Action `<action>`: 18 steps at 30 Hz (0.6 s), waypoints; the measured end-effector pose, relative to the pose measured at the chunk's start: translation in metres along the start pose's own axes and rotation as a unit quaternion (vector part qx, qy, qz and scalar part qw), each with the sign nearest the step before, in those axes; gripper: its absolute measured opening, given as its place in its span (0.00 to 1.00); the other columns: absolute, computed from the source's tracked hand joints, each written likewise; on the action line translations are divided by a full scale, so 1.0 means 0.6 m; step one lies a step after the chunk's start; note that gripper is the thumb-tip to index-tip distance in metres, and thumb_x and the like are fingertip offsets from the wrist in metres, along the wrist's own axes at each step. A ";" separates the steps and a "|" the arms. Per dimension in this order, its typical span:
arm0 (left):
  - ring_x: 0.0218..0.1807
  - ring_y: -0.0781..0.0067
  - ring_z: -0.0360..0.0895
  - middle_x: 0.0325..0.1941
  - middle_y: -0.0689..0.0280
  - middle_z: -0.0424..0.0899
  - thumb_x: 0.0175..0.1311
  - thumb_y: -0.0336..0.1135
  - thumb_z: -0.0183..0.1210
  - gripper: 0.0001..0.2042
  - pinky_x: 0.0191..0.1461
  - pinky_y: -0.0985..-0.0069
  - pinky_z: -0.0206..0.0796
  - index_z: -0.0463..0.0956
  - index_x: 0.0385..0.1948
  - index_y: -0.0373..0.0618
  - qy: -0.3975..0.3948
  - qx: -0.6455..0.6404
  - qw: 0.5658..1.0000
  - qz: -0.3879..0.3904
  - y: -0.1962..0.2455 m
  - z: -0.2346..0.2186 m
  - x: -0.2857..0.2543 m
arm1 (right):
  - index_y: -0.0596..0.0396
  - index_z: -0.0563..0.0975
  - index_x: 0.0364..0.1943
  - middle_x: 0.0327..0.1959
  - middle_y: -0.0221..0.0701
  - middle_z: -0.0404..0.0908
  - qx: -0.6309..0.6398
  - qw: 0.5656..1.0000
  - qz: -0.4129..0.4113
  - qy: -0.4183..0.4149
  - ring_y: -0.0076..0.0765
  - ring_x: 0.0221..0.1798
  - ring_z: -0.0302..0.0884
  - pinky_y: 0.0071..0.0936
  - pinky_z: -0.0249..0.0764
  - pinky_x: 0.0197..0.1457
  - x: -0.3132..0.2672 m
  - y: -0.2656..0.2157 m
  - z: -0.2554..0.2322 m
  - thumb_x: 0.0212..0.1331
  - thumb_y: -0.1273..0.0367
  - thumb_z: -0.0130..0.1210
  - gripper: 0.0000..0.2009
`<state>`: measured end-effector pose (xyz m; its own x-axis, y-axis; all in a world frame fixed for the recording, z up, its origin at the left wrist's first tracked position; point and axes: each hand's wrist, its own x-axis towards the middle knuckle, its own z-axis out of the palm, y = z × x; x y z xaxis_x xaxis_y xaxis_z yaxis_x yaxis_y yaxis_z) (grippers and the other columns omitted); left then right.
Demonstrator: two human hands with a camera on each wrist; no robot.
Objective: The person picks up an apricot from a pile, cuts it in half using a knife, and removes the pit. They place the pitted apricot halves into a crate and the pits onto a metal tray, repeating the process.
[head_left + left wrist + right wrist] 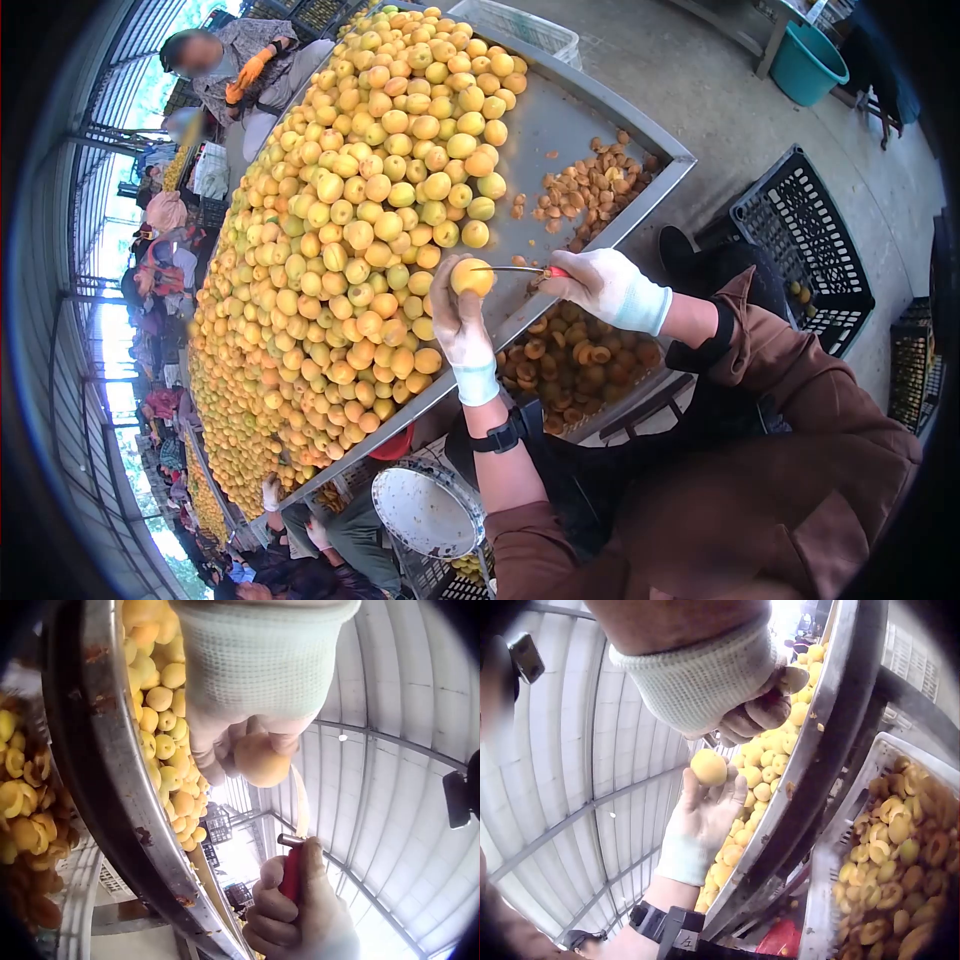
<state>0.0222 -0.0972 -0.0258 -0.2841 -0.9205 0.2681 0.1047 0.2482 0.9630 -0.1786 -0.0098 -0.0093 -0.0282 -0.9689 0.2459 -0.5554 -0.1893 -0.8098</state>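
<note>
My gloved left hand (463,338) holds a single yellow apricot (473,280) between thumb and fingers at the edge of the metal table (545,115). In my gloved right hand (612,290) is a knife with a red handle (291,876). Its thin curved blade (515,268) points left and reaches the side of the apricot in the head view. The right wrist view shows the apricot (709,767) whole on its near side, resting at the left fingertips. Beyond the left hand a big heap of apricots (370,230) covers much of the table.
Brown apricot pits (590,190) lie in the table's near corner. Below the edge stands a white crate (815,900) of halved apricots (889,855). A black crate (800,235) and teal tub (808,65) are on the floor at right. Another person (230,75) sits across the table.
</note>
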 end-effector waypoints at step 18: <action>0.60 0.64 0.71 0.59 0.56 0.73 0.68 0.36 0.55 0.24 0.66 0.68 0.61 0.65 0.60 0.30 -0.018 0.114 0.993 0.034 0.010 0.000 0.010 | 0.53 0.76 0.37 0.25 0.42 0.78 -0.064 0.998 -0.001 -0.003 0.51 0.30 0.79 0.39 0.73 0.32 -0.005 0.000 -0.016 0.65 0.56 0.52 0.14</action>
<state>0.0214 -0.1011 -0.0183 -0.3184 -0.8887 0.3300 -0.0924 0.3756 0.9222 -0.1867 -0.0053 -0.0048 -0.0224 -0.9697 0.2432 -0.6577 -0.1689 -0.7341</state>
